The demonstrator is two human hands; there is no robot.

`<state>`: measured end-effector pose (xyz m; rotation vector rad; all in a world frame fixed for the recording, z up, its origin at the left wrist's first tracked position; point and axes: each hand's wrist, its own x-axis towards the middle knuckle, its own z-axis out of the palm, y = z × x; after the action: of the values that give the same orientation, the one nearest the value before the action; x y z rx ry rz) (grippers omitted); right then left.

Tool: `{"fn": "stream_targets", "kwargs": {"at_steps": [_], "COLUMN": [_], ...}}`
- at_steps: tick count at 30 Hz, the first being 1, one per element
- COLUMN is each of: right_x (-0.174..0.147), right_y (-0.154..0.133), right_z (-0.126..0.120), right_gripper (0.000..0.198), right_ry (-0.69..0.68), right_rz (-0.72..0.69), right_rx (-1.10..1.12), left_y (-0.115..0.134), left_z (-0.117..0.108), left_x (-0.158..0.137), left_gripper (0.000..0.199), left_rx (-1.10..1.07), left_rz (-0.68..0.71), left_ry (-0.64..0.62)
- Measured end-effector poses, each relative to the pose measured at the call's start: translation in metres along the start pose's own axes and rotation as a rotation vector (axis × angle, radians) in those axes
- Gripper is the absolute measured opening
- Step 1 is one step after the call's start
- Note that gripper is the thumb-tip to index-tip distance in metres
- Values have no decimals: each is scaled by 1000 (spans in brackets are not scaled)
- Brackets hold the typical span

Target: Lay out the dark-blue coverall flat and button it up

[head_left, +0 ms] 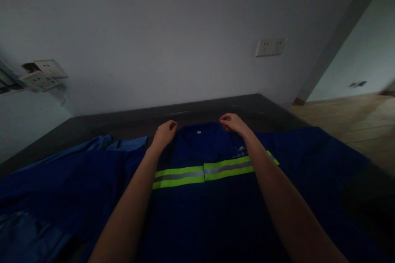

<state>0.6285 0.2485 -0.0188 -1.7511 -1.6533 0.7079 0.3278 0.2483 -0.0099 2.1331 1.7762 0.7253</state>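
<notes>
A dark blue work jacket [197, 148] lies spread out front side up, its collar toward the wall. A yellow-green band with a grey stripe [228, 167] crosses its chest, and a small pale label shows inside the neck. At the collar's left end, my left hand [166, 132] is closed in a pinch on the fabric. My right hand [233, 123] pinches the collar's right end, with thumb and fingertips together. White print on the chest is partly beside my right forearm. The jacket's lower part is too dark to make out.
More blue clothing [77, 172] lies crumpled to the left. The dark tabletop [247, 102] stands against a pale wall. Wall sockets [271, 47] are at the right, and a cluster of sockets [43, 76] is at the left. Wooden floor [345, 111] shows beyond the table's right edge.
</notes>
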Motion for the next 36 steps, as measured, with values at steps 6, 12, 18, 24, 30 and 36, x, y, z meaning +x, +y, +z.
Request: {"fn": "stream_targets", "kwargs": {"at_steps": [6, 12, 18, 24, 30, 36], "right_x": [0, -9, -16, -2, 9, 14], "right_y": [0, -34, -86, -98, -87, -77], "right_z": [-13, 4, 78, 122, 132, 138], "right_gripper": [17, 16, 27, 46, 33, 35], "right_ry": [51, 47, -189, -197, -141, -123], "right_rz": [-41, -187, -283, -250, -253, -231], "right_rx": [-69, -123, -176, -185, -126, -60], "left_y": [-19, -22, -20, -17, -18, -44], "left_z": [-10, -2, 2, 12, 14, 0], "left_x": [4, 0, 1, -1, 0, 1], "left_gripper": [29, 39, 40, 38, 39, 29], "left_rx": [-142, -262, -287, -268, -220, -49], "left_rz": [35, 38, 33, 11, 14, -53], "left_ry": [-253, -373, -401, -361, -347, -384]}}
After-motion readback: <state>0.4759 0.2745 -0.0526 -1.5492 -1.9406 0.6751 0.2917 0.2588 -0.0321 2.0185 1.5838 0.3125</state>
